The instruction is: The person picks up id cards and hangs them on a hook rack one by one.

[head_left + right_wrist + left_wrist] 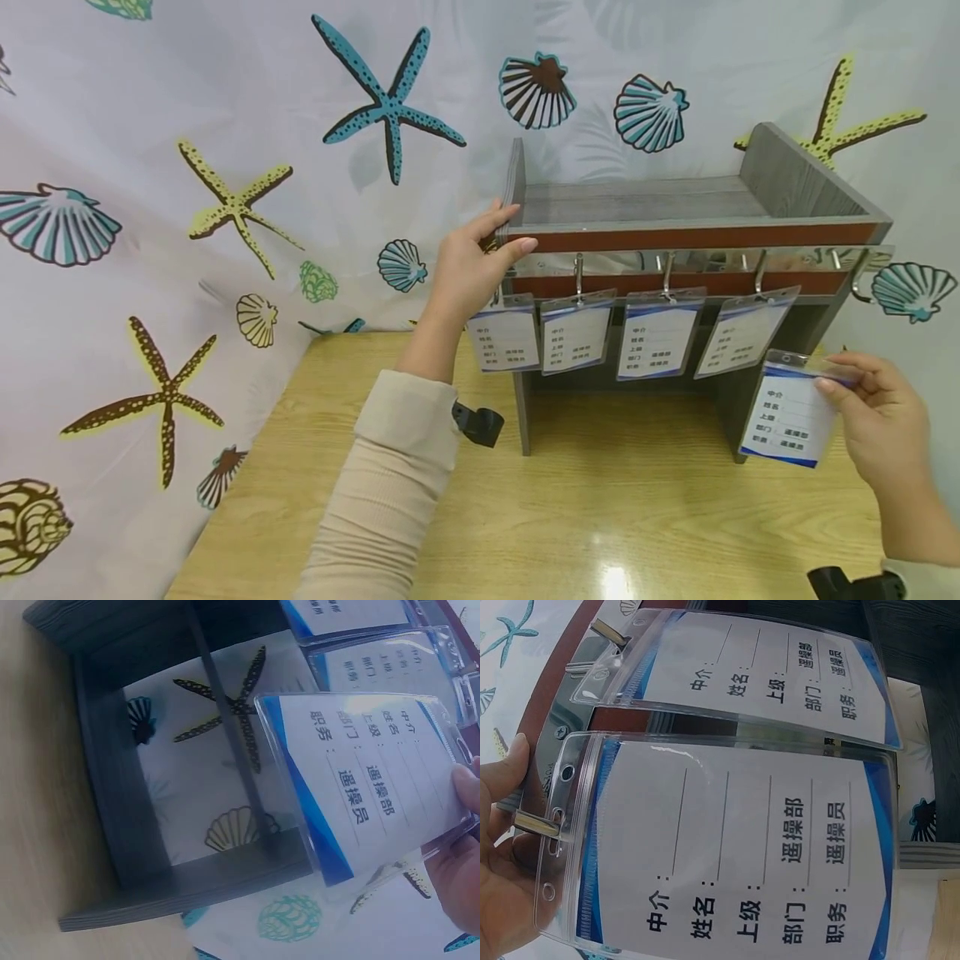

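My left hand point(472, 262) grips the left end of a grey wooden shelf point(637, 200), its thumb lying across the front by the metal hook strip. Between thumb and fingers, my right hand point(881, 412) pinches the right edge of a clear plastic badge holder point(787, 412) with a white and blue card inside. The held badge hangs just below the bare rightmost hook point(860, 279), slightly tilted. Several like badges hang from the other hooks, among them a badge point(660, 337) near the middle. In the left wrist view, the nearest hanging badge point(727, 847) has its slot over a hook.
The shelf stands on a light wooden table point(600, 508), with side panels reaching down to the tabletop. A white cloth point(247, 92) printed with starfish and shells hangs behind and to the left. Dark wrist cameras point(480, 425) are strapped at both sleeves.
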Available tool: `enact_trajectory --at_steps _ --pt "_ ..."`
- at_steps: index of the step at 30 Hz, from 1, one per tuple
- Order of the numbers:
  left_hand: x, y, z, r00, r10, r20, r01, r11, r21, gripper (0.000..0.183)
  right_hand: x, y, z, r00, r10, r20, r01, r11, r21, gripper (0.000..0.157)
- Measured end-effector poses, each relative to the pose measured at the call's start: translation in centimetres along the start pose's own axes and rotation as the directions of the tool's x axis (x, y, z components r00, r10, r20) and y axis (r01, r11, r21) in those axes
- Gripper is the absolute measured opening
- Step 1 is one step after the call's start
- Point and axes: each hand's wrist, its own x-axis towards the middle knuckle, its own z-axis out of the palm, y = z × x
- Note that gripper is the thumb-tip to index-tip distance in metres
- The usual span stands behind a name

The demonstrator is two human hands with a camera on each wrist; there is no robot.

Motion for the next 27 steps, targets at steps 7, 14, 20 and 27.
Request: enact_trajectory --at_steps 7,14,20,27 --pt "0.1 -0.1 0.1 1.0 0.006 -0.003 -0.006 1.0 -0.012 0.049 1.4 -1.0 -1.1 0.996 -0.08 -0.036 0.08 0.997 -0.007 0.029" --pt "0.0 -0.1 0.0 1.0 -0.001 -0.004 0.001 1.0 -0.018 0.05 4.4 2.1 -2.7 0.987 -0.159 -0.026 0.161 0.967 0.197 0.03" --pt "0.0 -0.2 -0.1 1.0 0.002 -0.003 -0.002 1.0 -0.014 0.049 4.9 -0.6 -2.4 0.99 -0.125 -0.059 0.123 0.992 -0.035 0.034" --pt "0.0 -0.1 0.0 1.0 -0.001 -0.002 0.001 1.0 -0.006 0.049 4.7 -2.8 -2.6 0.984 -0.169 -0.055 0.151 0.96 -0.236 0.032"
